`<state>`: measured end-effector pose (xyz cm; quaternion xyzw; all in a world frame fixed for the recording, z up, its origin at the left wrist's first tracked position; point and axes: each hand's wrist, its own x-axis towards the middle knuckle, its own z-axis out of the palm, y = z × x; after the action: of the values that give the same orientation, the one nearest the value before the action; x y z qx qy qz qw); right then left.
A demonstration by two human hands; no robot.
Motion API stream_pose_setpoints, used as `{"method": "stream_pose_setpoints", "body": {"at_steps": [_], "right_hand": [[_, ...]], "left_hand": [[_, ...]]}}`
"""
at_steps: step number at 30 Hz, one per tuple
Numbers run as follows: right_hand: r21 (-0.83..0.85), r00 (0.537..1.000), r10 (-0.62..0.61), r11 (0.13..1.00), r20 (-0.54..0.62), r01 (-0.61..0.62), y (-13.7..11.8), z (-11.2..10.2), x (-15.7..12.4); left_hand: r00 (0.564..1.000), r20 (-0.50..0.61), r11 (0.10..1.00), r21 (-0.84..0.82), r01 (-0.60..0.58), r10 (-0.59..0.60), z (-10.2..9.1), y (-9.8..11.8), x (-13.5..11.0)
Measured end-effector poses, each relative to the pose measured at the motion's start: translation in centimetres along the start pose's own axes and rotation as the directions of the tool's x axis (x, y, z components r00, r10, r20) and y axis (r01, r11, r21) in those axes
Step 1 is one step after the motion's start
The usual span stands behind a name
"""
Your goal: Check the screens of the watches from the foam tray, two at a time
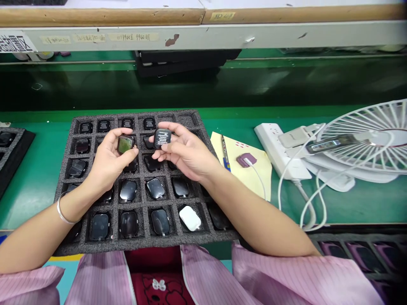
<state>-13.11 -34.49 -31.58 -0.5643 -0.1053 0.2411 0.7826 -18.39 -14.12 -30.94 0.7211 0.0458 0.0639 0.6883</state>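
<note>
Between the thumb and fingers of my left hand [110, 156] is a smartwatch body [125, 144] with a greenish reflection on its face. My right hand [184, 150] grips a second, black smartwatch body [162, 138], and pale lines of text show on its screen. Both hands are raised over a dark grey foam tray [114, 245] divided into square compartments. Several black watch bodies lie in it, such as a dark one [160, 221] near the front. One white watch piece [190, 218] sits at the front right. My forearms and hands cover some compartments.
Right of the tray, a yellow sheet [235, 182] carries a marker pen [225, 152] and a purple charger [246, 159] with a white cable. Beyond are a white power strip [282, 148] and a white fan [365, 140]. Another foam tray [19, 148] stands left; a shelf edge [203, 36] crosses behind.
</note>
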Motion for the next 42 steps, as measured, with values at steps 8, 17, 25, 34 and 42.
{"method": "stream_pose_setpoints", "body": {"at_steps": [8,17,25,34,42], "right_hand": [[-0.407,0.994,-0.091,0.912,-0.067,0.056,-2.8,-7.5,5.6],[-0.924,0.980,-0.047,0.326,0.194,0.199,-2.3,-8.8,10.5],[-0.945,0.961,-0.088,0.178,0.261,0.273,-3.8,-5.0,6.0],[-0.776,0.978,-0.104,0.597,0.179,0.206,-3.4,-7.1,5.1],[-0.975,0.998,-0.056,0.222,0.004,0.016,-6.0,-13.4,9.1]], "left_hand": [[0.998,0.044,0.981,0.193,0.026,-0.035,0.1,0.5,0.5],[0.975,0.209,0.995,0.072,0.065,-0.079,3.7,0.4,2.0],[0.961,0.269,0.998,-0.018,0.066,-0.059,4.1,-1.1,2.0],[0.905,0.415,0.982,0.186,0.014,-0.092,1.9,-0.6,1.6],[0.990,0.137,0.770,0.630,-0.107,0.026,-7.6,1.2,1.0]]}}
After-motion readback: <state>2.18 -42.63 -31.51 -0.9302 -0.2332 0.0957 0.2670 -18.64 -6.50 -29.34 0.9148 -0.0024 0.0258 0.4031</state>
